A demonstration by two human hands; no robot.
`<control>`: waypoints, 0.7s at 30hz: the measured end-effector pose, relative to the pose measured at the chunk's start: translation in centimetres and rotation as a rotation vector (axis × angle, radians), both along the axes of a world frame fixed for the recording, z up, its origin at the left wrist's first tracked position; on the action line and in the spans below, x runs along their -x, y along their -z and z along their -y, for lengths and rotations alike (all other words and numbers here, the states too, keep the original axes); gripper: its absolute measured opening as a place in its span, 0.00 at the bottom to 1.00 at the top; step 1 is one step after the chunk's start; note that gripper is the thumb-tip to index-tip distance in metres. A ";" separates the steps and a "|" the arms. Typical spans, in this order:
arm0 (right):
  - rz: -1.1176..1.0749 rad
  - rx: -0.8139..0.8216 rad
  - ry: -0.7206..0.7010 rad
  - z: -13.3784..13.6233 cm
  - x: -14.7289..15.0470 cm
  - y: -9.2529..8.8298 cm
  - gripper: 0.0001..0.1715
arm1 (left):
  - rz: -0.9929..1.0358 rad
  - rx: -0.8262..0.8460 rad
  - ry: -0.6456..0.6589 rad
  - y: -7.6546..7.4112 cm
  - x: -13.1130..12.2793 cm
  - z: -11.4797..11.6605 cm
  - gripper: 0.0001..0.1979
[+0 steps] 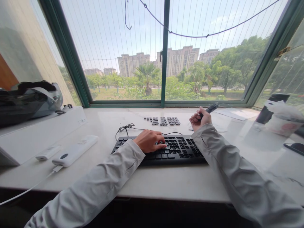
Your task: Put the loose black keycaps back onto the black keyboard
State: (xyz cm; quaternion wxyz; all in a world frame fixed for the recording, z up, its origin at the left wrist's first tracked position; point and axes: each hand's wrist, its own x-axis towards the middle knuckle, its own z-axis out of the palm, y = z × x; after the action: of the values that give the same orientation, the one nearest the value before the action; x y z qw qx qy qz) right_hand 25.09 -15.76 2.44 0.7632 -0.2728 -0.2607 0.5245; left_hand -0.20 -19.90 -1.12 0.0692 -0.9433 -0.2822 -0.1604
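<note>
A black keyboard (180, 150) lies on the pale stone sill in front of me, with some keys removed. My left hand (150, 141) rests palm down on its middle, fingers curled onto the keys. My right hand (199, 119) is raised just behind the keyboard's right end, closed around a small black tool (212, 108) that points up and to the right. Beyond the keyboard, several loose black keycaps (162, 120) lie in neat rows on the sill. The keyboard's black cable (125, 128) coils at its far left.
A white power bank (75, 150) with a white cable and a small white device (47, 152) lie at left, beside a white box (35, 133) bearing a helmet (28, 98). Papers (234, 113), a dark cup (268, 110), a plastic bag and a phone (295, 147) sit at right. A window rises behind.
</note>
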 end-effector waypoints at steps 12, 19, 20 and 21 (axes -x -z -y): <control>0.008 -0.048 0.052 -0.5 -0.6 0.2 0.19 | -0.013 -0.005 0.032 -0.4 0.0 0.5 0.20; -0.045 0.011 0.137 -0.7 -1.9 0.2 0.18 | -0.002 0.032 0.073 -0.4 0.1 0.5 0.21; -0.040 0.014 0.134 -0.7 -1.7 0.2 0.18 | -0.003 0.040 0.088 -0.4 0.2 0.5 0.21; -0.035 0.015 0.128 -0.6 -1.4 0.3 0.19 | -0.006 0.047 0.102 -0.4 0.2 0.5 0.21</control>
State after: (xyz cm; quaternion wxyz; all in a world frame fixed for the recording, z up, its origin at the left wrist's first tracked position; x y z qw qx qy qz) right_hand 26.51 -15.18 2.12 0.7976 -0.2854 -0.2254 0.4811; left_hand -0.37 -20.41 -0.67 0.0395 -0.9583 -0.2372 -0.1542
